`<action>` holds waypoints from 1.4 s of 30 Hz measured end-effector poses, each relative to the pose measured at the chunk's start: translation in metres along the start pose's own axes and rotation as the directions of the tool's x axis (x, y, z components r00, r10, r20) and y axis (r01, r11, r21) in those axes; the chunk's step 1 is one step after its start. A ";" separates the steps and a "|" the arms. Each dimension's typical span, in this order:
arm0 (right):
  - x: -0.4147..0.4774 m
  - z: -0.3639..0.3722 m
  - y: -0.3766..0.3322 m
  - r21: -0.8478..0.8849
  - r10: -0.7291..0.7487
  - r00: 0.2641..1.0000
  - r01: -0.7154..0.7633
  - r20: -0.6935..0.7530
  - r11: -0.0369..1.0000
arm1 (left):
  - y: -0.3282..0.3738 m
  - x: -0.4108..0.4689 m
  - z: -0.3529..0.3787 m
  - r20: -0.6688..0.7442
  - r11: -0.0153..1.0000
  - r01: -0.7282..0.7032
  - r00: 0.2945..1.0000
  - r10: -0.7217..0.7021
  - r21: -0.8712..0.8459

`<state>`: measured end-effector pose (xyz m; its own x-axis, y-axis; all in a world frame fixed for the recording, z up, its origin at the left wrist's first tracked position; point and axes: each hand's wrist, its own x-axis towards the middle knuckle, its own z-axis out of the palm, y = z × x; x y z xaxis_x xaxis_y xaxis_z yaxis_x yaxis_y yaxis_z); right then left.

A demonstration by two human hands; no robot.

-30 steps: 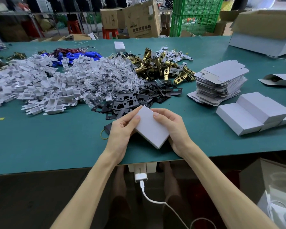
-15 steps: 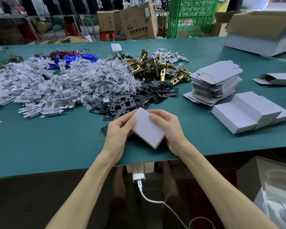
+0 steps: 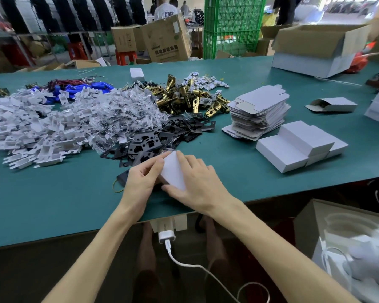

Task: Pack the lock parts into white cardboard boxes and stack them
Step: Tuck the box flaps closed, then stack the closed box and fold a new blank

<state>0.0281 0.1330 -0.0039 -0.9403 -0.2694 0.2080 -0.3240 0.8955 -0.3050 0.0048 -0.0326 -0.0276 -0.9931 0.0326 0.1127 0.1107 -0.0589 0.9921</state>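
1. The white box (image 3: 174,171) sat near the front edge of the green table (image 3: 53,204), just in front of the black plates (image 3: 162,136), with one corner pointing away from the person.
2. The left hand (image 3: 140,182) had curled fingers pinching the box's left edge. I couldn't tell whether a flap was being tucked there.
3. The right hand (image 3: 197,182) lay over the top, with fingers across the far side and the thumb at the near corner, clasping the box. Neither hand was free.
4. Handling estimate: thin card, stiff only along the folds. The panels would likely dent under a hard squeeze in the middle.
5. If it was loaded with a brass latch (image 3: 184,97) and plates, it probably felt heavier than it looked, and the weight could shift inside.
6. The best hold was likely across the short sides near the corners, thumb opposite fingers, with support under the base when lifting.
7. The card looked matte, so slip risk seemed low. The end flaps looked like the weak point, so I'd keep a finger on them.
8. The stack of closed boxes (image 3: 298,145) sat well to the right, beside the flat carton blanks (image 3: 258,110). The stack already looked stepped, so the box should probably be set down square.
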 end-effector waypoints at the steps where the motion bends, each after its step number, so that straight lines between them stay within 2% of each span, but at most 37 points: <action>1: -0.002 -0.002 -0.001 -0.048 0.002 1.000 -0.003 -0.011 0.999 | 0.001 -0.001 0.000 0.034 1.000 -0.001 0.999 0.000 0.018; 2: -0.004 -0.005 -0.001 -0.043 0.004 1.000 -0.004 -0.016 0.999 | 0.001 -0.002 0.001 0.055 1.000 0.001 0.999 -0.002 0.027; 5: -0.009 -0.022 0.007 0.129 0.066 0.997 -0.062 -0.030 0.990 | 0.002 -0.003 0.002 0.060 1.000 -0.016 0.998 0.015 0.026; 7: -0.010 -0.039 0.023 0.143 0.122 0.990 -0.111 -0.075 0.983 | 0.002 -0.004 0.005 0.058 1.000 -0.012 0.998 0.012 0.014; 14: 0.001 -0.106 0.113 -0.057 0.325 0.913 -0.348 -0.245 0.936 | 0.001 -0.003 0.005 0.080 0.998 -0.024 0.997 0.020 0.053; 16: 0.002 -0.114 0.134 -0.130 0.357 0.908 -0.390 -0.221 0.912 | 0.001 -0.003 0.005 0.079 0.999 -0.025 0.997 0.022 0.045; 20: -0.002 -0.112 0.160 -0.254 0.468 0.880 -0.472 -0.080 0.844 | 0.000 -0.003 0.004 0.088 0.997 -0.033 0.996 0.028 0.063; 22: -0.003 -0.105 0.165 -0.283 0.448 0.890 -0.453 -0.087 0.845 | -0.001 -0.003 0.004 0.095 0.997 -0.038 0.995 0.031 0.072; 25: 0.000 -0.092 0.163 -0.368 0.267 0.949 -0.312 -0.169 0.876 | -0.002 -0.002 0.003 0.097 0.996 -0.044 0.995 0.036 0.080; 27: 0.005 -0.087 0.159 -0.399 0.207 0.965 -0.256 -0.161 0.881 | -0.003 -0.002 0.002 0.099 0.995 -0.042 0.995 0.033 0.089; 30: 0.010 -0.085 0.162 -0.442 0.301 0.945 -0.324 -0.125 0.836 | -0.004 -0.001 0.000 0.096 0.995 -0.034 0.995 0.025 0.097; 34: 0.010 -0.089 0.170 -0.388 0.547 0.834 -0.531 -0.080 0.753 | -0.005 -0.001 0.000 0.089 0.995 -0.027 0.996 0.018 0.095; 39: 0.007 -0.091 0.175 -0.355 0.557 0.830 -0.531 -0.034 0.770 | -0.005 0.000 0.000 0.092 0.995 -0.024 0.996 0.014 0.101; 42: 0.009 -0.092 0.168 -0.305 0.547 0.831 -0.550 -0.103 0.777 | -0.005 0.000 0.000 0.092 0.994 -0.030 0.996 0.020 0.105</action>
<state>-0.0253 0.3135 0.0324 -0.9477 0.3027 0.1012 0.2970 0.9525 -0.0679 0.0047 -0.0322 -0.0322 -0.9829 0.1227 0.1373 0.1438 0.0457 0.9886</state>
